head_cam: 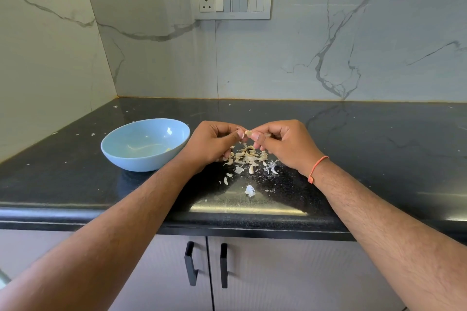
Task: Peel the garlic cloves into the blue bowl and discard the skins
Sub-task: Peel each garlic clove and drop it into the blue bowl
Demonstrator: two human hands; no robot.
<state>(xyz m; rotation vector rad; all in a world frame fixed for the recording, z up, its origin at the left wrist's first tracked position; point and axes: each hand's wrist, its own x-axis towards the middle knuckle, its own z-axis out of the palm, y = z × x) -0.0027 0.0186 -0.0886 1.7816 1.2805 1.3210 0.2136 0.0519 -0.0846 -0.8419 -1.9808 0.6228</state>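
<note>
A garlic clove [248, 132] sits pinched between the fingertips of both hands, held in the air above the dark bench [75, 184] and just right of the blue bowl [145, 144]. The left hand [214, 142] has its thumb and curled fingers closed on the clove's left end, and the right hand [285, 142] grips the right end the same way, its other fingers folded under. Directly beneath the hands lies a heap of unpeeled cloves and loose skins [249, 156], touching one another on the bench, with a few papery scraps spread toward the front edge, the largest white skin scrap [250, 190] lying apart from the heap. The blue bowl stands upright on the bench, beside the left wrist; inside it a pale bit shows near the right wall, too small to tell whether it is a peeled clove. An orange thread band [317, 168] circles the right wrist. Small white flecks dot the bench toward the back and left. Behind rises a marble-patterned wall [328, 45] carrying a switch panel [231, 3] with one socket. Below the bench front, two cabinet doors carry black handles [190, 264].
</note>
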